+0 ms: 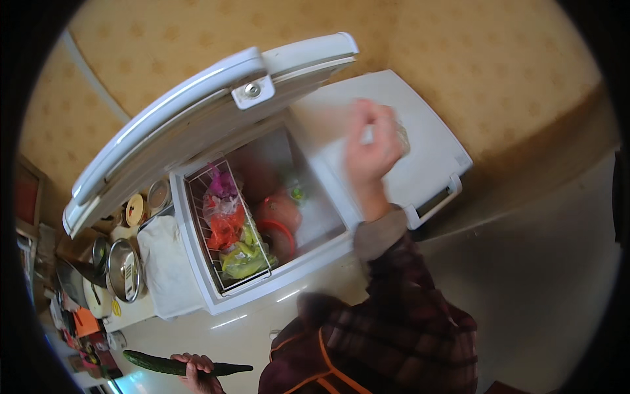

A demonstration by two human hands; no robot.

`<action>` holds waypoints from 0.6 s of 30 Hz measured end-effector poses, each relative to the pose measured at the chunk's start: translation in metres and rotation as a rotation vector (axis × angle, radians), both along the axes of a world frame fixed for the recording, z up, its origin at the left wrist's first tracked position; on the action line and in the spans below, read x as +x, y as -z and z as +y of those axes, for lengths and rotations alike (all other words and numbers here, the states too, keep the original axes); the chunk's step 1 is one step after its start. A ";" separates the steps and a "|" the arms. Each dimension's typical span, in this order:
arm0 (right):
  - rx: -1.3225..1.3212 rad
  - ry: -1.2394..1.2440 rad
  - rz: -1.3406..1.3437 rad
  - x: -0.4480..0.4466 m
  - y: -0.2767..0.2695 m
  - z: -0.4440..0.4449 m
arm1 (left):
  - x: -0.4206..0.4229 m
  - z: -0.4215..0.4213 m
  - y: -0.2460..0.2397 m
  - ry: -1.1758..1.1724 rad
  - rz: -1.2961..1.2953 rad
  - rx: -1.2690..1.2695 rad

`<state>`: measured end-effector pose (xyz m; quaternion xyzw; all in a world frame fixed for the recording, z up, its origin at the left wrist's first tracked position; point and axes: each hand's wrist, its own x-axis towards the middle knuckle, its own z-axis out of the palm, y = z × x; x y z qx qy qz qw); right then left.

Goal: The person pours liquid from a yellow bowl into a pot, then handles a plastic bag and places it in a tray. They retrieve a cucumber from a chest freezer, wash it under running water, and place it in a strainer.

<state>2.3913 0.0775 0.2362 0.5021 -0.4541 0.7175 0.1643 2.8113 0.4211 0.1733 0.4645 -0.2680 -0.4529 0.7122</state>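
At the lower left, my left hand (pixel 194 369) grips a long dark green cucumber (pixel 152 363) around its middle, over the floor. My right hand (pixel 372 143) is blurred by motion above the lowered white lid (pixel 428 147) of a chest freezer (pixel 339 241). Its fingers are curled; whether they hold anything is unclear. A pale, translucent thing (pixel 404 139) shows beside that hand, too blurred to name. The freezer's other lid (pixel 162 123) stands raised. Inside, a white wire basket (pixel 257 231) holds purple, red and yellow-green plastic bags (pixel 244 258).
Deeper in the freezer lie a red-rimmed container (pixel 290 241), a reddish bag (pixel 280 212) and a small green item (pixel 297 194). Left of it, a counter carries a white cloth (pixel 167 266), a steel bowl (pixel 124 271) and jars (pixel 159 194). A patterned wall (pixel 472 59) rises behind.
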 end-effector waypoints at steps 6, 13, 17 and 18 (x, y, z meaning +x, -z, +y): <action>1.092 0.588 -0.146 -0.276 0.185 -0.117 | -0.033 -0.006 -0.009 -0.126 -0.040 0.067; 0.944 -0.036 -0.655 -0.323 0.253 -0.175 | -0.032 0.019 -0.009 -0.227 -0.030 0.046; 0.626 -0.294 -0.822 -0.343 0.247 -0.186 | -0.033 0.016 0.005 -0.256 0.007 0.036; 0.605 -0.407 -0.848 -0.331 0.240 -0.183 | -0.034 0.020 0.008 -0.273 0.007 0.049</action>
